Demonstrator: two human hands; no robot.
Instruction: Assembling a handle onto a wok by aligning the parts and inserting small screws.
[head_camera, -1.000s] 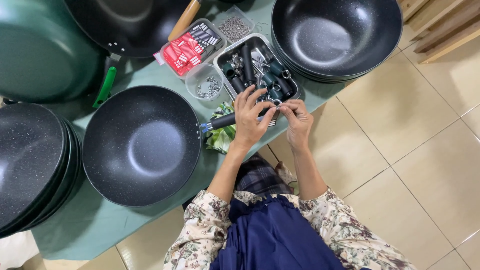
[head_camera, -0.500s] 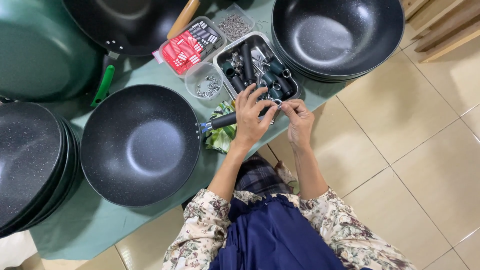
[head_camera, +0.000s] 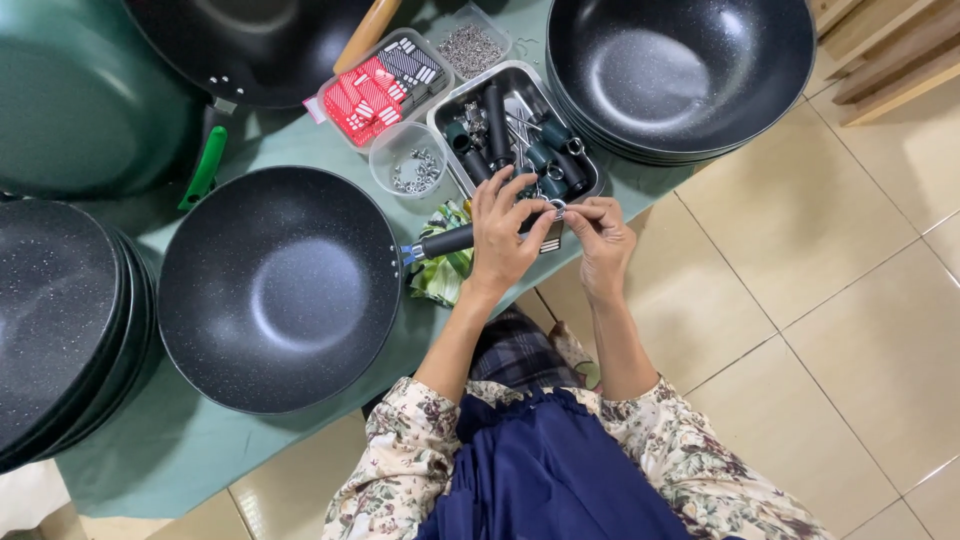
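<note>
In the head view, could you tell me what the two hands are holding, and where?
The left hand grips the pan's black handle near its free end. The right hand pinches a small metal ring at that end with its fingertips.

Packages on the green table

A clear plastic tub (head_camera: 385, 85) at the far middle holds small flat packets, red and white ones (head_camera: 355, 100) on its left side and dark striped ones (head_camera: 412, 65) on its right. Just right of the left hand (head_camera: 505, 235) a small dark tag (head_camera: 552, 236) with pale marks hangs, possibly a label; it is too small to tell.
</note>
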